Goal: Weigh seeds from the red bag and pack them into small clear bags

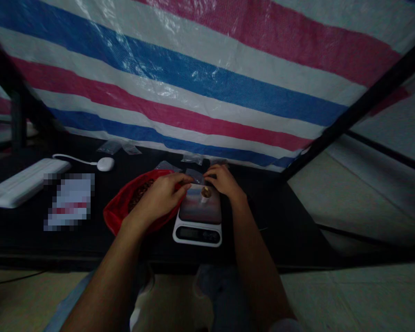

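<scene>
A white kitchen scale [198, 234] with a shiny weighing plate stands in front of me. A small white cup [204, 199] with brown contents rests on its plate. Just behind the plate, a small clear plastic bag [195, 175] spans the gap between my hands. My left hand [166, 190] reaches over a red bag and pinches the clear bag's left side. On the other side, my right hand [224, 180] has its fingers bent closed at the clear bag's right edge. The open red bag [114, 216] holds many small dark brown pieces, partly hidden by my left hand.
More clear bags [192, 158] lie along the back of the black table [263, 207]. A white power strip [27, 182], a white round device with a cable [105, 163] and a blurred-out packet [71, 200] lie left. A striped sheet [200, 92] hangs behind.
</scene>
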Tool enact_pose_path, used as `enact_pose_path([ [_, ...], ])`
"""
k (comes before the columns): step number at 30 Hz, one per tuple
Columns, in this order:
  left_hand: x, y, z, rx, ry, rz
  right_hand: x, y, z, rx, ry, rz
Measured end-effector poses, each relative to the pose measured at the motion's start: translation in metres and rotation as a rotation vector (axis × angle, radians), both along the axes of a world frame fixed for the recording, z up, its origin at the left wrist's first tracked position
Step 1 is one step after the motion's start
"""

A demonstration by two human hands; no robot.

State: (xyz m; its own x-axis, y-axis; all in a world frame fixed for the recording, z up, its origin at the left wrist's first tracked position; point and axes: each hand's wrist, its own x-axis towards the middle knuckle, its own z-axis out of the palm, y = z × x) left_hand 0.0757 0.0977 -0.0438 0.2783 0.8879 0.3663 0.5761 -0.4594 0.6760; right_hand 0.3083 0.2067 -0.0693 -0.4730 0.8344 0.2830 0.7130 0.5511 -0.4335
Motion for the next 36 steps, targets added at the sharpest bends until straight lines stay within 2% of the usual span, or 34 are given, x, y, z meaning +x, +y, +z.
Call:
enact_pose_path([
  [2,0.0,-0.001,0.002,0.046,-0.004,0.025,0.002,-0.004,0.012,0.031,0.052,-0.032],
  [5,0.003,-0.005,0.011,0.236,0.024,0.099,0.002,-0.021,0.044,0.042,0.182,-0.049],
  [9,0.009,-0.012,0.024,0.497,0.131,0.133,-0.015,-0.062,0.087,0.053,0.23,0.116],
  [12,0.012,-0.015,0.024,0.532,0.162,0.136,-0.034,-0.088,0.101,-0.007,0.216,0.218],
  [17,0.009,-0.017,0.015,0.366,0.099,0.191,-0.046,-0.103,0.098,-0.041,0.356,0.153],
  [21,0.009,-0.02,0.015,0.289,0.054,0.174,-0.046,-0.104,0.089,-0.094,0.474,0.062],
  [27,0.012,-0.022,0.015,0.196,0.011,0.235,-0.049,-0.103,0.079,-0.166,0.59,-0.021],
  [31,0.006,-0.019,0.015,0.224,0.007,0.109,-0.024,-0.093,0.075,-0.191,0.572,-0.011],
  [33,0.002,-0.017,0.012,0.191,0.058,0.049,-0.004,-0.088,0.069,-0.212,0.447,0.026],
  [36,0.0,-0.016,0.004,0.097,0.164,0.005,0.017,-0.079,0.051,-0.33,0.273,0.061],
])
